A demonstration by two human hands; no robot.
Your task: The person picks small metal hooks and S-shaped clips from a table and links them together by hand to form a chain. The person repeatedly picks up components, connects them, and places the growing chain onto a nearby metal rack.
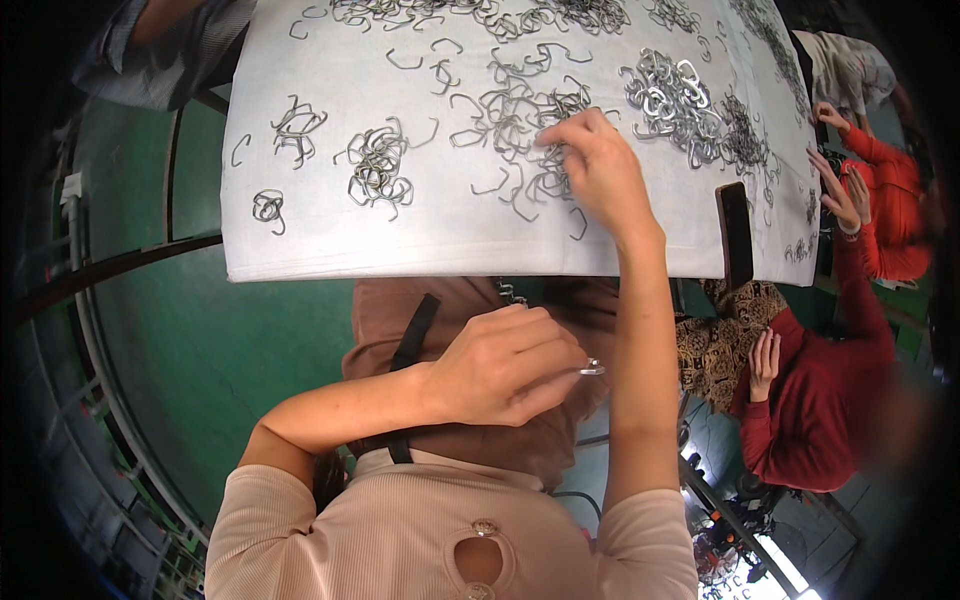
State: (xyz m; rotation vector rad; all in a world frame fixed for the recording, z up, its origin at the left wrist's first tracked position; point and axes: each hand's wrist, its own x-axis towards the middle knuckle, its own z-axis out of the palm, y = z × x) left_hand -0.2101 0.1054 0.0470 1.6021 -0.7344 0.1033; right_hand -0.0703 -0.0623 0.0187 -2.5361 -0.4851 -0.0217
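Note:
My left hand [510, 365] is closed in front of my lap. Shiny silver metal links [593, 368] stick out past its fingertips, and more bent metal shows behind the knuckles; the rest is hidden inside the fist. Over the white table [300, 255], my right hand [605, 175] reaches into a loose pile of bent grey wire hooks [510, 125]. Its fingers are curled together, tips down among the hooks, slightly blurred. Whether a hook is pinched there I cannot make out. A heap of brighter, thicker silver links [675, 105] lies just right of this hand.
Smaller clusters of hooks [378, 165] lie on the left side; more piles [480, 15] run along the far edge. A dark phone [735, 235] rests at the front right edge. Beyond it, people in a dark red top [825, 410] and an orange top [895, 200] sit at the table.

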